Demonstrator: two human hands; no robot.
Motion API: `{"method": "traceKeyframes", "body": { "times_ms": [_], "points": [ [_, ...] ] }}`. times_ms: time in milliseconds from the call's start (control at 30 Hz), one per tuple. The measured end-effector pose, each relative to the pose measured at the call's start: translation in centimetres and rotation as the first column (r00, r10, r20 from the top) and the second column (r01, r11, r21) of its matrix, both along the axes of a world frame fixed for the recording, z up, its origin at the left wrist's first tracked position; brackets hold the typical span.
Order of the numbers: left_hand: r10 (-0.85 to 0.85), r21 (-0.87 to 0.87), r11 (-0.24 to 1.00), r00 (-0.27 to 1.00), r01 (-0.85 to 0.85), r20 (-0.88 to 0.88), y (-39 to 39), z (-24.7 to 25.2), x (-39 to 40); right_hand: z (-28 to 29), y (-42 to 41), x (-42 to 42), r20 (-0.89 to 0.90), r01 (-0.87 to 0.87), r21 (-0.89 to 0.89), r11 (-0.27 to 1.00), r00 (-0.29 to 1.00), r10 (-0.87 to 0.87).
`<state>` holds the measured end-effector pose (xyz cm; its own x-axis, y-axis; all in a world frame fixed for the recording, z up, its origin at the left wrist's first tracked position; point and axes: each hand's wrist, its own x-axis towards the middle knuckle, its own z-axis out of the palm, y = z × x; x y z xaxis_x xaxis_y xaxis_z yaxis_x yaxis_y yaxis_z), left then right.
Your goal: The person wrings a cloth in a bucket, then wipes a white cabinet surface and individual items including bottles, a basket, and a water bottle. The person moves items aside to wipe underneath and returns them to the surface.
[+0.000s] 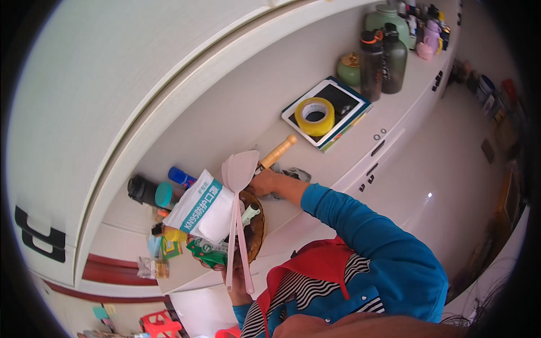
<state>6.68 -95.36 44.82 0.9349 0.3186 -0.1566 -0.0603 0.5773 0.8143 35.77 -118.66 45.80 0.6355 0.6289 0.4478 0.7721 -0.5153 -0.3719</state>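
Note:
An amber, see-through basket (258, 230) stands before me at the counter's edge, full of small items. My left hand (240, 284) is at its near side, gripping the rim from below, partly behind the swatter handles. At the far rim is my right hand (263, 182); its fingers are hidden behind pale pink fly swatters (241, 171). Next to that hand, a turned wooden handle (279, 151) sticks out, its other end hidden. In the basket lie a white mask packet (207, 209) with printing, a green packet (207, 253) and a pale green tube (250, 213).
A tablet (348, 103) with a roll of yellow tape (327, 126) on it lies on books along the counter. Beyond stand dark bottles (372, 72) and a green jar (349, 74). A clear plastic bag (298, 173) lies by my right wrist. A red stool (160, 324) stands lower left.

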Motion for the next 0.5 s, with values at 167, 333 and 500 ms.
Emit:
{"method": "traceKeyframes", "body": {
  "times_ms": [167,333,500],
  "points": [
    [-0.031,-0.018,0.999,1.0,0.03,-0.004,0.5,-0.6,0.7,3.8,-4.1,-8.2,0.003,0.048,-0.213,0.976,0.999,-0.049],
    [-0.076,-0.047,0.996,0.997,0.076,-0.002,0.8,-1.4,1.1,2.9,-6.9,-9.0,0.099,0.443,-0.165,0.881,0.897,-0.432],
    [-0.097,-0.047,0.994,0.995,0.097,-0.002,0.9,-1.5,0.4,1.2,-6.9,0.0,0.286,0.776,-0.026,0.63,0.609,-0.739]
  ]
}}
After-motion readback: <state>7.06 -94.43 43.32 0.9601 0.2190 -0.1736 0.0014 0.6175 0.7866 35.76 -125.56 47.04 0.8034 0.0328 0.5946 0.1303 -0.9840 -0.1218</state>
